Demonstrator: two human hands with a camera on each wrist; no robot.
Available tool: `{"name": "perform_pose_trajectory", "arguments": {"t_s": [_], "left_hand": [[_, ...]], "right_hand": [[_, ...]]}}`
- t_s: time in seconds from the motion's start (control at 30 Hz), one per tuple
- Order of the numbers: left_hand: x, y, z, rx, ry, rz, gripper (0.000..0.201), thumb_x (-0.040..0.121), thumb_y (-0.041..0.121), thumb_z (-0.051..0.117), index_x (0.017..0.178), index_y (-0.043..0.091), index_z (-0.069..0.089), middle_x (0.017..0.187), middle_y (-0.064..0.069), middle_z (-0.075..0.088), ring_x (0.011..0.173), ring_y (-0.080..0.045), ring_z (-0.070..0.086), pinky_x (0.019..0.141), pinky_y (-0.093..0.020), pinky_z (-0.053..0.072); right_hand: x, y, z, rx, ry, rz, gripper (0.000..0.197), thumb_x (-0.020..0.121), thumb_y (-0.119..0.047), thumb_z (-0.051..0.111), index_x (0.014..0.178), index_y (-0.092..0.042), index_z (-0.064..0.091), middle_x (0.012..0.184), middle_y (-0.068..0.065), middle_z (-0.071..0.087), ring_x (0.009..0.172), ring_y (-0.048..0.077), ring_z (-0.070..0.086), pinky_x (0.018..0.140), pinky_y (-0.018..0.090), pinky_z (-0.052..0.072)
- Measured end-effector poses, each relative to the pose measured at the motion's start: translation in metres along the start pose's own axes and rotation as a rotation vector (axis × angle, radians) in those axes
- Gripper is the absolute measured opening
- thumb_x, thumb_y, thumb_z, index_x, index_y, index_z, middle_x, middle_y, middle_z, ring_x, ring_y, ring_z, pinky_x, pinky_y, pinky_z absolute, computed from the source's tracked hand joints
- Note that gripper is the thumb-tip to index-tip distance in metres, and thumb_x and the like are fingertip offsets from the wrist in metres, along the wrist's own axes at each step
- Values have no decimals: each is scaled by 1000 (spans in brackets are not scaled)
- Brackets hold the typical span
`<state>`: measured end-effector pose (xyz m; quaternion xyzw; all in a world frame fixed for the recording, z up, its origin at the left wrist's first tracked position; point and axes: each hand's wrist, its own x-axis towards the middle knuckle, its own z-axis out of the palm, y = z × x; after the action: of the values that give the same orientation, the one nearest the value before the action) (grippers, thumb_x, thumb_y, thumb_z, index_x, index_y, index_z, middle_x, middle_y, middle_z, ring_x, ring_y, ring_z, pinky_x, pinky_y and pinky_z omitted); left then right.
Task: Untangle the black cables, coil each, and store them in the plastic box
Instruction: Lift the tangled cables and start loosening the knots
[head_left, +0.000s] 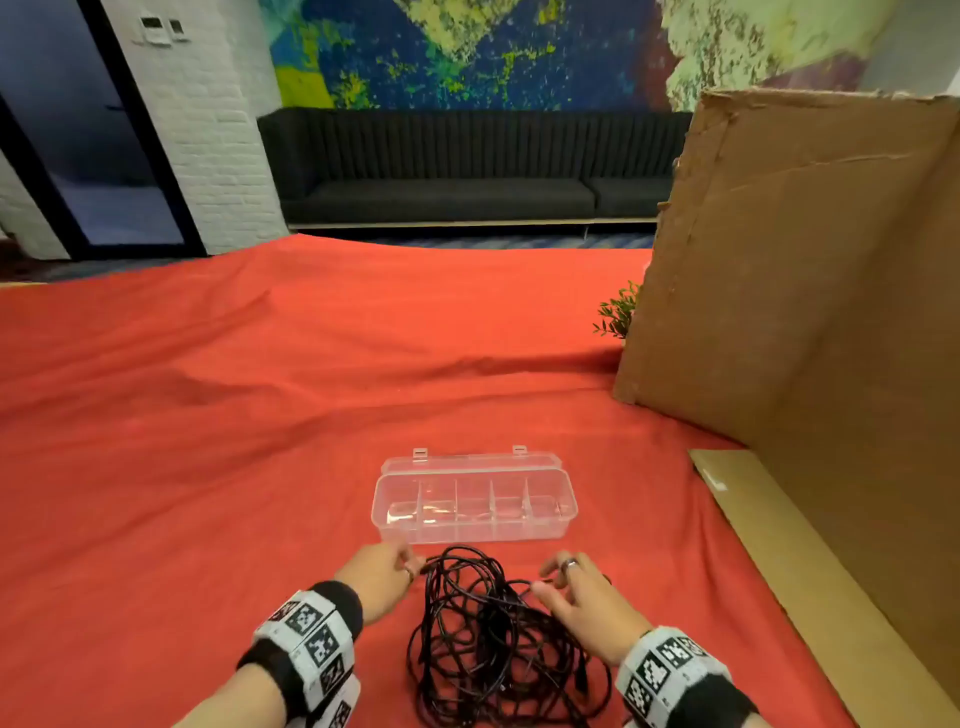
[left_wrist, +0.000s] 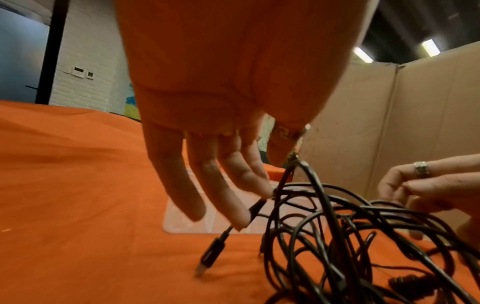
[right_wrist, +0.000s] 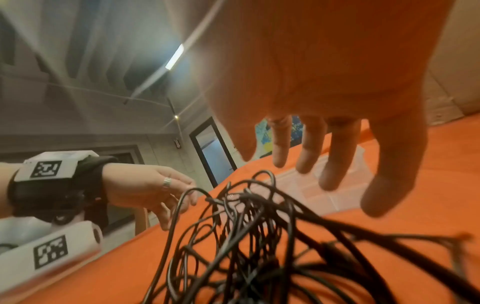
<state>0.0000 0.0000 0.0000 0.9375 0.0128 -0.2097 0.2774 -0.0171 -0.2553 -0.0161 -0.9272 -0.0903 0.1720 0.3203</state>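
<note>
A tangle of black cables (head_left: 498, 644) lies on the red cloth (head_left: 208, 415) close to me. Just beyond it stands the clear plastic box (head_left: 566, 506), lid open, with several empty compartments. My left hand (head_left: 410, 569) is at the pile's far left edge and pinches a raised cable loop (left_wrist: 297, 164). From that loop a cable end with a plug (left_wrist: 209, 255) hangs down to the cloth. My right hand (head_left: 550, 584) hovers over the pile's far right side. Its fingers (right_wrist: 335, 162) are straight and spread, with nothing in them.
A tall cardboard panel (head_left: 805, 286) stands at the right, with a flat cardboard sheet (head_left: 779, 561) at its foot. A small green plant (head_left: 618, 312) peeks out behind the panel. A dark sofa (head_left: 441, 197) stands beyond the table's far edge.
</note>
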Motion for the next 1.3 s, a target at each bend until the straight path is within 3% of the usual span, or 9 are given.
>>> {"name": "perform_pose_trajectory", "arguments": {"t_s": [0.2, 0.33, 0.5, 0.63, 0.73, 0.83, 0.93, 1.07, 1.3], "left_hand": [[7, 5, 15, -122, -41, -18, 45, 88, 63, 34, 106, 22, 44, 73, 0, 57, 54, -12, 55, 46, -19, 38], [19, -1, 30, -250, -15, 41, 55, 78, 55, 62, 121, 31, 38, 94, -1, 54, 77, -15, 59, 53, -22, 46], [19, -4, 45, -440, 44, 144, 32, 86, 12, 63, 113, 17, 47, 67, 3, 45, 45, -3, 45, 42, -22, 46], [8, -2, 45, -605, 49, 157, 32, 87, 35, 61, 113, 19, 56, 90, 0, 61, 74, -2, 60, 50, -24, 49], [4, 3, 43, -737, 15, 112, 31, 88, 47, 54, 107, 24, 59, 95, 1, 62, 79, -9, 57, 58, -25, 51], [7, 4, 39, -726, 54, 148, 12, 88, 29, 61, 97, 21, 58, 77, 1, 57, 60, -8, 52, 46, -17, 42], [15, 0, 35, -818, 60, 211, 17, 85, 8, 63, 94, 22, 57, 77, -1, 62, 58, -8, 56, 48, -19, 44], [19, -3, 32, -834, 19, 251, 22, 90, 1, 52, 93, 23, 50, 87, -9, 65, 65, -14, 60, 60, -31, 48], [15, 8, 28, -732, 74, 346, 17, 97, 12, 44, 106, 27, 43, 74, -3, 68, 64, -19, 61, 68, -44, 54]], "right_hand": [[13, -7, -9, 14, -241, -141, 22, 93, -44, 49, 107, -27, 46, 81, -14, 52, 64, -4, 46, 64, 10, 36], [19, 3, 1, 2, -228, -250, 35, 84, -30, 67, 113, -32, 48, 91, -9, 57, 68, 0, 48, 69, 14, 40], [20, 9, 10, 89, -147, -297, 30, 87, -15, 63, 109, -30, 52, 95, 5, 63, 85, 17, 57, 89, 33, 46], [10, 14, 20, 305, -77, -328, 30, 85, -2, 63, 106, -23, 56, 110, 27, 61, 96, 20, 57, 94, 32, 47], [9, 16, 32, 429, 24, -374, 32, 85, 4, 61, 105, -21, 55, 93, 14, 56, 88, 14, 55, 81, 24, 48], [11, 15, 37, 467, 139, -367, 31, 87, -1, 60, 104, -25, 51, 82, -6, 57, 76, 6, 57, 59, 18, 50], [15, 16, 36, 513, 210, -330, 30, 86, -9, 64, 105, -26, 49, 75, 5, 52, 69, 13, 60, 43, 29, 51], [19, 9, 24, 496, 131, -252, 24, 88, -27, 62, 110, -23, 52, 82, 3, 51, 59, 1, 57, 47, 22, 48], [32, -9, 8, 334, -4, -213, 31, 95, -39, 46, 126, -35, 43, 92, 0, 52, 60, 14, 60, 46, 24, 43]]}}
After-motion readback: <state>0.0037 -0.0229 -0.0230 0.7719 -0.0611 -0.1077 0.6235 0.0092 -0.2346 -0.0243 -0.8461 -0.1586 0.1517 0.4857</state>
